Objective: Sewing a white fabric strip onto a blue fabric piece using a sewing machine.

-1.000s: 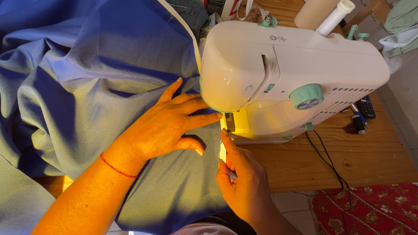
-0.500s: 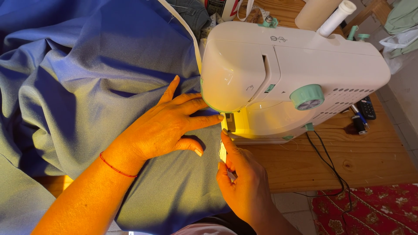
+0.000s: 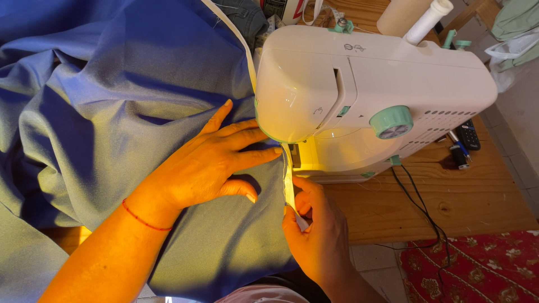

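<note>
A large blue cloth (image 3: 112, 95) covers the left half of the view and runs under the head of a white sewing machine (image 3: 359, 95) with mint-green knobs. My left hand (image 3: 208, 165) lies flat on the cloth, fingers spread, fingertips close to the needle area. My right hand (image 3: 314, 235) pinches the cloth's white-trimmed edge (image 3: 288, 185) just in front of the machine, thumb and forefinger closed on it. The needle and presser foot are hidden under the machine head. A thin red thread bracelet circles my left wrist.
The machine stands on a wooden table (image 3: 449, 196). Black cables (image 3: 418, 207) trail off its front edge toward a red patterned rug (image 3: 477, 269). A pale thread spool (image 3: 401, 14) and small dark items (image 3: 463, 143) sit behind and right of the machine.
</note>
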